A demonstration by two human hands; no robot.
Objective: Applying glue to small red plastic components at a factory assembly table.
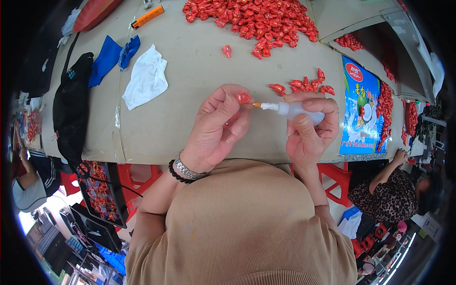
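Between the thumb and fingertips of my left hand (213, 121) is a small red plastic piece (243, 97), its round end turned up. Another bit of red shows lower down among those fingers, mostly hidden. My right hand (311, 137) is wrapped round a translucent white squeeze bottle (295, 111), lying nearly level. Its thin orange-tipped nozzle (257, 105) points left and reaches the red piece; whether the two touch I cannot tell. Just beyond the bottle lies a small group of similar red pieces (308, 85).
A large heap of red pieces (256, 21) covers the far table. White cloth (146, 78), blue cloth (105, 59), an orange-handled tool (147, 17) and a black bag (75, 104) lie left. To the right are a blue printed sheet (358, 114) and a seated person (392, 194).
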